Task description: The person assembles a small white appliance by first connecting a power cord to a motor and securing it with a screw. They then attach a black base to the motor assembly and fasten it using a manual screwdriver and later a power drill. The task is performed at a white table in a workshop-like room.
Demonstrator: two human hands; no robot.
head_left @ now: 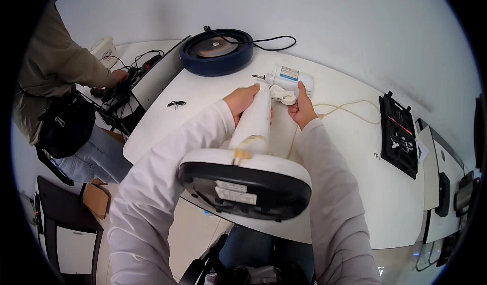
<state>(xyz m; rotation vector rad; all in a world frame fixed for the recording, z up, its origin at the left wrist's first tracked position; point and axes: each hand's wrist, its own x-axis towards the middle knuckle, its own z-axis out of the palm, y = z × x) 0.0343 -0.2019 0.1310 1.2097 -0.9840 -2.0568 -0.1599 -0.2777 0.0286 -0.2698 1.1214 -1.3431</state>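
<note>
A white pedestal stand, apparently of a table fan, lies tipped toward me, the black underside of its base (243, 189) facing me. Its white column (252, 117) points away across the table. My left hand (242, 102) is wrapped round the upper column. A white hinged neck piece (282, 95) sits at the column's top end, pinched by my right hand (303, 107). Against the neck lies a white motor housing (291, 77) with a metal shaft (258, 76) sticking out to the left. My right thumb reaches up beside this housing. Some of my fingers are hidden behind the column and neck.
A round dark-blue machine (216, 51) with a black cord stands at the back left. A cream cord (350, 105) loops toward an open black tool case (398, 135) at right. A small black cable tie (176, 104) lies left. Another person (66, 82) handles cables at a neighbouring desk.
</note>
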